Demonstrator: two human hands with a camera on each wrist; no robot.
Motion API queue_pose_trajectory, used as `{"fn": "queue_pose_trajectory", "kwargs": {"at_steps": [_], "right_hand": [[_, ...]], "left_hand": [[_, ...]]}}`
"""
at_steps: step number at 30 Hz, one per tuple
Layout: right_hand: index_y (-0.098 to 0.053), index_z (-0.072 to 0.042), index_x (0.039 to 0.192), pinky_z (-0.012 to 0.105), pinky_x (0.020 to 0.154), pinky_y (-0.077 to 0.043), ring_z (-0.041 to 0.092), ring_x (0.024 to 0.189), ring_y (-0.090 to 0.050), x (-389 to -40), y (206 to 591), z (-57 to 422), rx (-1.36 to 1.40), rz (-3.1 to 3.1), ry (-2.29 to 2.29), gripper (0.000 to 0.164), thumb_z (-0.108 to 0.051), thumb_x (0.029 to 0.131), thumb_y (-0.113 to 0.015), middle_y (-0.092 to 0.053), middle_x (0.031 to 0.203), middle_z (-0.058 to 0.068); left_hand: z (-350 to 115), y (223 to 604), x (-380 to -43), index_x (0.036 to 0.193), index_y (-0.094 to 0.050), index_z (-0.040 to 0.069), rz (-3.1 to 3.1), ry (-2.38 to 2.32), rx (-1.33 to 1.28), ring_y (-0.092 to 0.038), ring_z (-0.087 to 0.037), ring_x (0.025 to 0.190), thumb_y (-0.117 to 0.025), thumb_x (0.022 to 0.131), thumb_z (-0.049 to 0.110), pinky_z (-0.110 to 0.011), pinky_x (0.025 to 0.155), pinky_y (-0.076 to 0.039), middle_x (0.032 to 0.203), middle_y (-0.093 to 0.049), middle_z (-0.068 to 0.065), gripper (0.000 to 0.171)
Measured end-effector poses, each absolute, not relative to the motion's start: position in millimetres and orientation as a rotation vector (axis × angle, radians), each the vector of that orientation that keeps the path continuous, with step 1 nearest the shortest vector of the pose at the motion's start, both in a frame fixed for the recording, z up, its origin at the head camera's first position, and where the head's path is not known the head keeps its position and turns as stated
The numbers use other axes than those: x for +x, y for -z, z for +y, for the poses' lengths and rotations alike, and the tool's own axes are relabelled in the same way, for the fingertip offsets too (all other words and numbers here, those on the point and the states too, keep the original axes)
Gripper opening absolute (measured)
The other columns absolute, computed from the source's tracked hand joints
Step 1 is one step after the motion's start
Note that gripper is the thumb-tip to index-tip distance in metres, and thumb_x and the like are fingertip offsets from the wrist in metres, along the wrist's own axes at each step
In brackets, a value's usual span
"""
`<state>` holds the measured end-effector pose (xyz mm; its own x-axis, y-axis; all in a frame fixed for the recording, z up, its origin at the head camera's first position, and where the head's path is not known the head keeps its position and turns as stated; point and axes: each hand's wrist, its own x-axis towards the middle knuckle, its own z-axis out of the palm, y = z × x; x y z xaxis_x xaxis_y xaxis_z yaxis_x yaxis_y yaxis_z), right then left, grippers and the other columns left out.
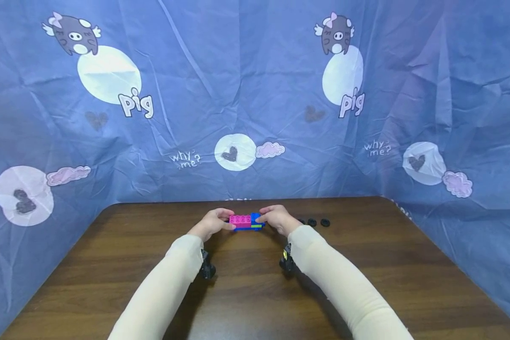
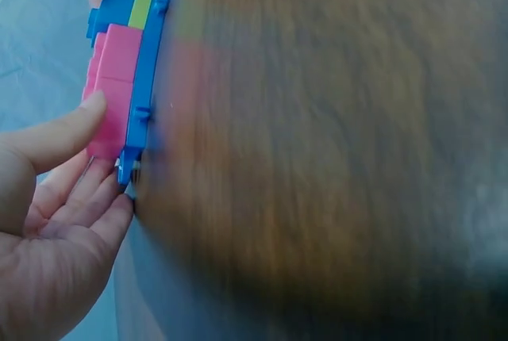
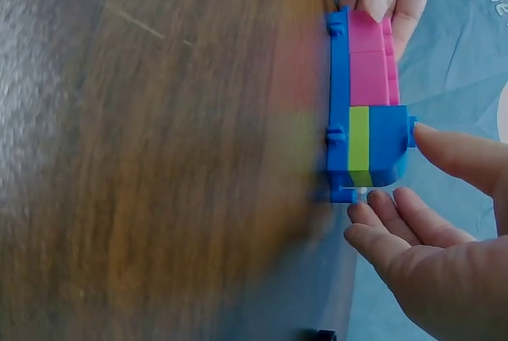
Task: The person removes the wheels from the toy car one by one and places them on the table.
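A toy truck of building blocks (image 1: 241, 222) sits at the far middle of the wooden table. Its base (image 3: 338, 79) is blue, the bricks on it (image 3: 371, 71) are pink, and its blue cab (image 3: 389, 144) rests over a lime-green layer. My left hand (image 1: 212, 223) holds the pink end, thumb on the brick's side and fingers behind and under the end. At the cab end, my right hand (image 1: 279, 219) has its thumb against the cab's top stud and its fingertips by the front of the base. No wheels show on the side in view.
Small black wheels (image 1: 325, 222) lie on the table (image 1: 246, 283) just right of my right hand. A blue printed cloth (image 1: 255, 94) hangs behind the table and along both sides. Black wrist devices (image 1: 207, 267) are under both sleeves.
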<state>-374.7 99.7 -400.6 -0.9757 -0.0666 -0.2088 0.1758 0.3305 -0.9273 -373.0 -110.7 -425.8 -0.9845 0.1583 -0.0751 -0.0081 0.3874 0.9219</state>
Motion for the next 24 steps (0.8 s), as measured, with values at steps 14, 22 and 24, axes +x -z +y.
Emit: {"fn": "queue_pose_trajectory", "kwargs": {"at_steps": [14, 22, 24], "right_hand": [[-0.056, 0.007, 0.128, 0.041, 0.109, -0.04, 0.032, 0.124, -0.056, -366.3, 368.1, 121.1, -0.079, 2.427, 1.717, 0.044, -0.002, 0.086, -0.068, -0.057, 0.132, 0.024], [-0.056, 0.001, 0.131, 0.042, 0.104, -0.044, 0.032, 0.121, -0.057, -342.7, 341.8, 145.2, -0.28, 2.597, 1.461, 0.047, -0.01, 0.087, -0.069, -0.062, 0.129, 0.018], [-0.055, -0.001, 0.132, 0.043, 0.104, -0.044, 0.032, 0.123, -0.056, -335.4, 336.8, 151.1, -0.336, 2.638, 1.393, 0.047, -0.015, 0.089, -0.068, -0.061, 0.131, 0.017]], "left_hand": [[-123.9, 397.8, -360.7, 0.135, -0.045, -0.012, 2.419, -1.75, 0.318, -0.045, -0.04, 0.132, -0.065, 0.088, -0.002, -0.046, 0.112, -0.035, 0.139, -0.047, -0.03, 0.052], [-130.4, 380.0, -345.2, 0.142, -0.036, -0.01, 2.419, -1.74, 0.44, -0.038, -0.042, 0.136, -0.063, 0.088, -0.005, -0.048, 0.112, -0.033, 0.145, -0.041, -0.029, 0.061], [-130.1, 374.5, -338.4, 0.143, -0.035, -0.01, 2.48, -1.669, 0.49, -0.036, -0.042, 0.138, -0.064, 0.088, -0.003, -0.048, 0.113, -0.031, 0.147, -0.038, -0.028, 0.063]]}}
